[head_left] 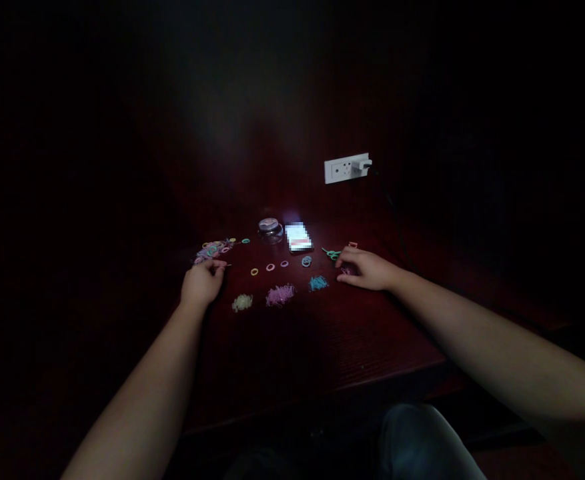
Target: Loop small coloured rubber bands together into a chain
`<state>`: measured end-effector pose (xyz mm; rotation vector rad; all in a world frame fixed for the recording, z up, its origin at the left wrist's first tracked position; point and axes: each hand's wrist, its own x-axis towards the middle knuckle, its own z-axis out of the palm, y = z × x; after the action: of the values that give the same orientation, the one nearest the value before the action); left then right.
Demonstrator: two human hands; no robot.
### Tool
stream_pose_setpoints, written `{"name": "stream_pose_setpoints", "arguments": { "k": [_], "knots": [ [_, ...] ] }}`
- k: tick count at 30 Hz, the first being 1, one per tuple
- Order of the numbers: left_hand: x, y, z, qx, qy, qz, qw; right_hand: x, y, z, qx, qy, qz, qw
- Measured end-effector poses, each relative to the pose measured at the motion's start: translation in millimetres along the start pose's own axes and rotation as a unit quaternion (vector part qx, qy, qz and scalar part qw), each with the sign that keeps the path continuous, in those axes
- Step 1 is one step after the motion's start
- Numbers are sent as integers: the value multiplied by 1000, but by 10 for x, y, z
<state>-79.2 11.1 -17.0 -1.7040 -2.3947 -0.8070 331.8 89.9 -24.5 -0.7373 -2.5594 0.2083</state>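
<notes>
My left hand [202, 283] is at the left, thumb and forefinger pinched together beside a mixed pile of coloured bands [215, 251]. A thin pinkish thing shows at its fingertips, too small to name. My right hand [365, 269] rests on the table at the right, thumb and fingers apart around a small dark pink pile [347, 270]. Close to its fingertips are green pieces [331, 254] and an orange one. Between the hands lie heaps of small pale yellow bands [243, 303], purple bands [280, 295] and blue bands [318, 283]. Behind them are a yellow ring [254, 272], a pink ring [271, 267], a purple ring [285, 264] and blue rings [307, 262].
A round lidded jar [271, 229] and a lit phone [299, 237] are at the back of the dark red table [322, 353]. On the wall, a socket [342, 169] holds a white plug with a dark cable. The surroundings are very dark.
</notes>
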Motion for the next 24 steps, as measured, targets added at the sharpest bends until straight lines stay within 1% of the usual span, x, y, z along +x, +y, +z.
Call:
{"name": "stream_pose_setpoints", "arguments": {
  "k": [4,9,16,21,24],
  "knots": [
    [3,0,0,0,3,1,1000,11,-11,10,-30,23,15,999],
    [-6,12,-13,1,-1,-4,1000,12,10,48,-47,7,52,998],
    [-15,34,-22,-6,2,4,1000,19,78,61,-34,-2,29,999],
    [-14,35,-29,-11,2,4,1000,24,60,60,-25,3,31,999],
    [-5,22,-14,-22,12,8,1000,29,42,60,-24,4,30,999]
  ]
}}
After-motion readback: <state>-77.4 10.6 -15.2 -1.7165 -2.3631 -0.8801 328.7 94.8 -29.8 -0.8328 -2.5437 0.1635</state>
